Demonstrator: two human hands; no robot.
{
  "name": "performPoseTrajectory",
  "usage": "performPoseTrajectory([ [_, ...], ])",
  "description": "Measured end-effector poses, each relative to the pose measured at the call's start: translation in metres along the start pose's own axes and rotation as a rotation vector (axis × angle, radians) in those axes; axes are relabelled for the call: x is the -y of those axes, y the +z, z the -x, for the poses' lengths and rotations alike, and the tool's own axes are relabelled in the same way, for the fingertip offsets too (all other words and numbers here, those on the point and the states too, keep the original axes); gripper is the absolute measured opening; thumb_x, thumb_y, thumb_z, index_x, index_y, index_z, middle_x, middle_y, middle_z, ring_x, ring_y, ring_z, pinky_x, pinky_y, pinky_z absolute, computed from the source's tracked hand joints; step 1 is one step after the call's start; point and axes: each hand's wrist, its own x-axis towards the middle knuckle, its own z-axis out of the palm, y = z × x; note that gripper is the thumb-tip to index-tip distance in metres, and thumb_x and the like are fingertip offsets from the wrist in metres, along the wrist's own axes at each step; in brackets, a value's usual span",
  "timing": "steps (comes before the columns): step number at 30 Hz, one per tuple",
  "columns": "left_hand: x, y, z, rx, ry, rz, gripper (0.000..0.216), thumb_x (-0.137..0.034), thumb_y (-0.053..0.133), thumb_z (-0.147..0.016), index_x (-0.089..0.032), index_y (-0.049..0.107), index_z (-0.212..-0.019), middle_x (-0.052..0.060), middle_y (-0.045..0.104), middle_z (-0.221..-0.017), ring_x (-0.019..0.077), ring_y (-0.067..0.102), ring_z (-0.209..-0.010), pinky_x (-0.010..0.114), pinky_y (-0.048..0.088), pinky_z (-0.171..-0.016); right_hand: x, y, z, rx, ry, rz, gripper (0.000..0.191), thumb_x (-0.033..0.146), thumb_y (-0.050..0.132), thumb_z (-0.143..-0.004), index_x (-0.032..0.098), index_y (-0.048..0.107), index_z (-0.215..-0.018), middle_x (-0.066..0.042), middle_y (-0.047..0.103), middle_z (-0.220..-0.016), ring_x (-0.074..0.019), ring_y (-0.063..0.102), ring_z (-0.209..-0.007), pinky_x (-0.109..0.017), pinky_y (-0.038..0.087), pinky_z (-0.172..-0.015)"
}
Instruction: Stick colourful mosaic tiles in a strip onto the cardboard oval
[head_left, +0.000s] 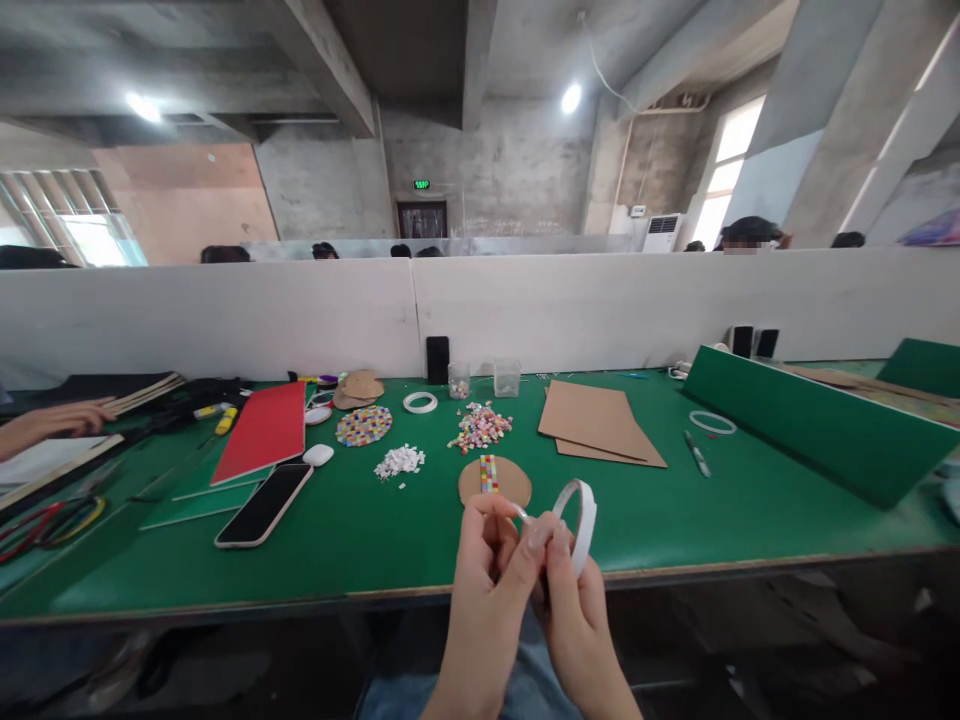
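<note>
My right hand grips a thin white roll of tape above the table's front edge. My left hand pinches the loose tape end that runs from the roll. Just beyond my hands a round brown cardboard disc lies on the green table, with a short strip of coloured mosaic tiles stuck on it. Farther back lie a heap of mixed coloured tiles and a small heap of white tiles.
A phone, a red sheet, a finished mosaic disc, another tape ring, two clear cups, brown cardboard sheets and a pen lie on the table. Another person's hand rests at far left. White partition behind.
</note>
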Motion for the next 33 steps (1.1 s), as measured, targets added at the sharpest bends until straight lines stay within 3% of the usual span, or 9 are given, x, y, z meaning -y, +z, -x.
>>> performPoseTrajectory([
  [4,0.0,0.002,-0.001,-0.006,-0.032,0.076,0.035,-0.049,0.066,-0.074,-0.022,0.045,-0.086,-0.006,0.036,-0.066,0.0072,0.034,-0.056,0.016,0.034,-0.055,0.001,-0.008,0.001,0.045,0.025,0.024,0.039,0.055,0.062,-0.074,0.018,0.066,-0.087,-0.007,0.068,-0.078,-0.0216,0.064,-0.078,-0.03,0.053,-0.068],
  [7,0.006,0.004,-0.001,-0.006,-0.019,0.064,0.03,-0.046,0.063,-0.078,-0.022,0.046,-0.088,-0.005,0.038,-0.069,0.0075,0.037,-0.058,0.017,0.036,-0.057,0.004,-0.006,0.005,-0.015,0.009,-0.001,0.038,0.052,0.062,-0.076,0.019,0.066,-0.094,-0.008,0.07,-0.094,-0.0236,0.063,-0.093,-0.031,0.052,-0.079],
  [11,0.015,0.003,-0.003,0.03,0.087,-0.089,0.026,-0.047,0.052,-0.084,-0.023,0.046,-0.091,-0.005,0.039,-0.069,0.0096,0.038,-0.058,0.019,0.038,-0.057,-0.002,0.005,0.009,-0.15,-0.035,-0.089,0.039,0.05,0.064,-0.075,0.02,0.064,-0.099,-0.008,0.07,-0.1,-0.0237,0.064,-0.097,-0.03,0.053,-0.079],
  [15,0.017,-0.004,-0.007,0.055,0.205,-0.331,0.021,-0.042,0.045,-0.089,-0.022,0.049,-0.093,-0.003,0.043,-0.067,0.0112,0.041,-0.057,0.021,0.036,-0.055,-0.014,0.011,0.01,-0.219,-0.074,-0.146,0.036,0.047,0.067,-0.074,0.02,0.063,-0.098,-0.008,0.071,-0.097,-0.0242,0.067,-0.09,-0.031,0.055,-0.074],
  [22,0.013,-0.008,-0.01,0.143,0.173,-0.399,0.02,-0.041,0.044,-0.09,-0.023,0.05,-0.095,-0.001,0.052,-0.071,0.013,0.05,-0.062,0.022,0.04,-0.059,-0.008,0.009,0.004,-0.14,-0.026,-0.211,0.037,0.051,0.066,-0.072,0.021,0.066,-0.094,-0.007,0.071,-0.09,-0.0247,0.067,-0.085,-0.031,0.056,-0.066],
  [24,0.012,-0.008,-0.008,0.093,0.199,-0.387,0.022,-0.041,0.041,-0.091,-0.023,0.052,-0.092,-0.001,0.054,-0.073,0.0132,0.051,-0.065,0.022,0.042,-0.063,-0.003,0.011,0.001,-0.103,0.025,-0.24,0.039,0.055,0.068,-0.068,0.02,0.066,-0.084,-0.005,0.069,-0.075,-0.0202,0.066,-0.07,-0.027,0.054,-0.058],
  [26,0.012,-0.008,-0.006,0.031,0.217,-0.381,0.027,-0.042,0.036,-0.093,-0.022,0.055,-0.092,0.0,0.056,-0.073,0.0134,0.051,-0.064,0.022,0.042,-0.061,0.001,0.015,0.0,-0.098,0.037,-0.269,0.038,0.056,0.068,-0.067,0.018,0.062,-0.067,0.002,0.057,-0.053,-0.0118,0.055,-0.048,-0.02,0.046,-0.044],
  [28,0.012,-0.01,-0.004,0.002,0.224,-0.398,0.032,-0.041,0.032,-0.094,-0.022,0.058,-0.094,0.002,0.058,-0.075,0.0139,0.052,-0.063,0.022,0.043,-0.059,0.003,0.017,-0.001,-0.095,0.043,-0.274,0.043,0.058,0.068,-0.066,0.017,0.056,-0.057,0.006,0.045,-0.044,-0.0075,0.042,-0.039,-0.017,0.039,-0.037],
  [33,0.01,-0.015,-0.007,0.056,0.366,-0.525,0.027,-0.032,0.042,-0.092,-0.022,0.066,-0.099,0.006,0.064,-0.091,0.0171,0.058,-0.082,0.025,0.045,-0.075,0.0,0.019,-0.005,-0.144,0.071,-0.222,0.044,0.06,0.068,-0.064,0.017,0.064,-0.076,0.0,0.059,-0.06,-0.0135,0.055,-0.054,-0.023,0.048,-0.049],
])
